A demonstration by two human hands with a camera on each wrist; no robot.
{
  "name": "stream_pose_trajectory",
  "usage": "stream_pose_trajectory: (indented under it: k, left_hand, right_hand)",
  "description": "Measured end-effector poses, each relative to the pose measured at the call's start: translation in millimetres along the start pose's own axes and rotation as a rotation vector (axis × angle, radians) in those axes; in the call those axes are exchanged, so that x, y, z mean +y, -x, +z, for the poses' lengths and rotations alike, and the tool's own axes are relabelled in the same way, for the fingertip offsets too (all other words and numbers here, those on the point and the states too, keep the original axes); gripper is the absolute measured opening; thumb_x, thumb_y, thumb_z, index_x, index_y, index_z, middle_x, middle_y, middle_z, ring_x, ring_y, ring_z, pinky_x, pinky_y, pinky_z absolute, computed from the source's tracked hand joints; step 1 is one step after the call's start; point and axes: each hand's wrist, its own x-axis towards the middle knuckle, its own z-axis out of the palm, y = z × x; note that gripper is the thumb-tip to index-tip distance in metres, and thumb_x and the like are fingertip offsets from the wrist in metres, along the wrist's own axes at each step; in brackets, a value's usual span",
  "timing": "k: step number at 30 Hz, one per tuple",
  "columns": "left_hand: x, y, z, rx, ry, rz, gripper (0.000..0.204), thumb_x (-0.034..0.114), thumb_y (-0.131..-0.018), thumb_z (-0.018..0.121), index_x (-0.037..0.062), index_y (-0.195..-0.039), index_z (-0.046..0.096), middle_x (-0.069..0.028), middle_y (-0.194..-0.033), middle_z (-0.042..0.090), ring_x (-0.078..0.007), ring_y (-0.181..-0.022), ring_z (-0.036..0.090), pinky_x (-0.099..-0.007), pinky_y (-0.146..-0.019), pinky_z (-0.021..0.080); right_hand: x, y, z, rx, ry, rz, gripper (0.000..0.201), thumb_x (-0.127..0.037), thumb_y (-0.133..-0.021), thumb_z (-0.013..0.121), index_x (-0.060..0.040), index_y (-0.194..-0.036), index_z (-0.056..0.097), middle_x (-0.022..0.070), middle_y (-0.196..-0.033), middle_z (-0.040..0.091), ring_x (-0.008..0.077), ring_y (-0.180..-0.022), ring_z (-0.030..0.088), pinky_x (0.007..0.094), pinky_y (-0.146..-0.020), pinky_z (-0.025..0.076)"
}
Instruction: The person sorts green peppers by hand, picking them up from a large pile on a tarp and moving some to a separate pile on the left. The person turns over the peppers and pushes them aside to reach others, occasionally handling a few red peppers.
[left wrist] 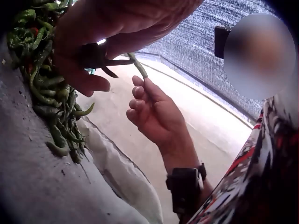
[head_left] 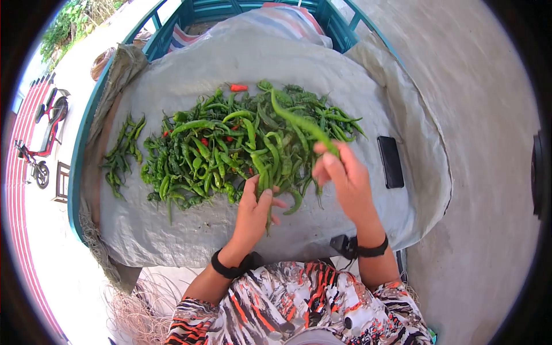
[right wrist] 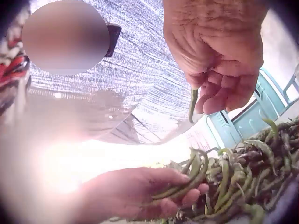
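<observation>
My right hand pinches one long green chili pepper by its end, raised over the pile. In the right wrist view that pepper hangs from the thumb and fingertips. At the near edge of the pile, my left hand holds several green chili peppers lengthwise between thumb and fingers. The right wrist view shows these peppers lying along the left palm. A broad heap of green chili peppers spreads in front of both hands, with a few red ones among them.
A grey sheet covers the cart bed under the peppers, inside a teal frame. A smaller cluster of peppers lies at the left. A black phone rests at the right. Striped cloth sits at the back.
</observation>
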Motion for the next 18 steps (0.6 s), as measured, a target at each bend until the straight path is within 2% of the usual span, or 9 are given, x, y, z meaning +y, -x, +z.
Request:
stream_pose_trajectory:
  k: [3, 6, 7, 10, 11, 14, 16, 18]
  left_hand:
    - [6.3, 4.7, 5.8, -0.009, 0.074, -0.055, 0.044, 0.009, -0.103, 0.044, -0.0013, -0.144, 0.030, -0.0165, -0.122, 0.055, -0.0229, -0.097, 0.068, -0.0261, -0.049, 0.054]
    - [18.6, 4.8, 13.2, 0.010, 0.006, 0.009, 0.049, 0.008, -0.103, 0.044, -0.0008, -0.148, 0.027, -0.0175, -0.126, 0.054, -0.0245, -0.102, 0.067, -0.0275, -0.052, 0.056]
    - [21.2, 5.0, 14.9, 0.023, -0.037, 0.038, 0.051, 0.008, -0.103, 0.044, -0.0007, -0.149, 0.026, -0.0177, -0.128, 0.053, -0.0248, -0.104, 0.067, -0.0282, -0.054, 0.057]
    - [29.8, -7.3, 16.7, 0.027, 0.018, 0.087, 0.055, 0.004, -0.101, 0.045, -0.0007, -0.152, 0.024, -0.0185, -0.134, 0.051, -0.0258, -0.111, 0.064, -0.0312, -0.066, 0.060]
    - [34.8, -11.4, 18.2, 0.026, 0.017, 0.105, 0.056, 0.003, -0.100, 0.045, -0.0011, -0.152, 0.024, -0.0186, -0.135, 0.050, -0.0259, -0.114, 0.063, -0.0323, -0.070, 0.060]
    - [46.5, -25.3, 27.0, 0.026, 0.012, 0.167, 0.056, 0.001, -0.099, 0.044, -0.0021, -0.152, 0.024, -0.0188, -0.139, 0.049, -0.0267, -0.120, 0.060, -0.0347, -0.082, 0.059]
    - [50.0, -36.0, 32.5, 0.036, 0.011, 0.219, 0.056, 0.000, -0.099, 0.043, -0.0028, -0.152, 0.024, -0.0188, -0.139, 0.049, -0.0274, -0.123, 0.058, -0.0352, -0.089, 0.057]
    - [53.2, -50.3, 34.2, 0.006, -0.042, 0.280, 0.055, -0.001, -0.099, 0.043, -0.0036, -0.151, 0.026, -0.0188, -0.141, 0.049, -0.0272, -0.127, 0.056, -0.0357, -0.098, 0.051]
  right_hand:
    - [19.4, -39.9, -11.8, 0.295, 0.354, -0.211, 0.043, -0.035, -0.099, 0.059, -0.0041, -0.128, 0.055, 0.0058, -0.084, 0.070, 0.0211, -0.078, 0.067, 0.0362, -0.068, 0.050]
    - [60.0, -64.9, -27.3, 0.220, 0.737, 0.068, 0.053, -0.042, -0.097, 0.059, -0.0054, -0.135, 0.050, 0.0084, -0.089, 0.072, 0.0282, -0.085, 0.069, 0.0426, -0.073, 0.050]
    - [67.2, -68.5, -25.9, 0.160, 0.762, 0.171, 0.061, -0.047, -0.095, 0.059, -0.0053, -0.138, 0.047, 0.0112, -0.092, 0.072, 0.0337, -0.089, 0.068, 0.0478, -0.078, 0.049]
    - [87.8, -79.5, -12.0, 0.166, 0.748, 0.207, 0.063, -0.047, -0.093, 0.063, -0.0059, -0.139, 0.047, 0.0113, -0.091, 0.071, 0.0325, -0.088, 0.068, 0.0464, -0.077, 0.050]
    - [98.4, -83.6, -11.0, 0.171, 0.648, 0.233, 0.061, -0.044, -0.091, 0.065, -0.0071, -0.137, 0.049, 0.0107, -0.089, 0.070, 0.0315, -0.087, 0.068, 0.0456, -0.077, 0.050]
    - [101.2, -78.9, -6.0, 0.226, 0.589, 0.138, 0.054, -0.036, -0.090, 0.066, -0.0072, -0.133, 0.052, 0.0092, -0.085, 0.068, 0.0282, -0.081, 0.067, 0.0430, -0.074, 0.050]
    - [105.5, -75.3, -8.0, 0.184, 0.428, 0.112, 0.047, -0.028, -0.088, 0.067, -0.0061, -0.128, 0.055, 0.0063, -0.082, 0.065, 0.0219, -0.077, 0.064, 0.0381, -0.070, 0.049]
    - [103.8, -69.3, -11.1, 0.140, 0.223, 0.129, 0.041, -0.022, -0.087, 0.068, -0.0053, -0.123, 0.056, 0.0036, -0.079, 0.062, 0.0157, -0.074, 0.061, 0.0328, -0.066, 0.047]
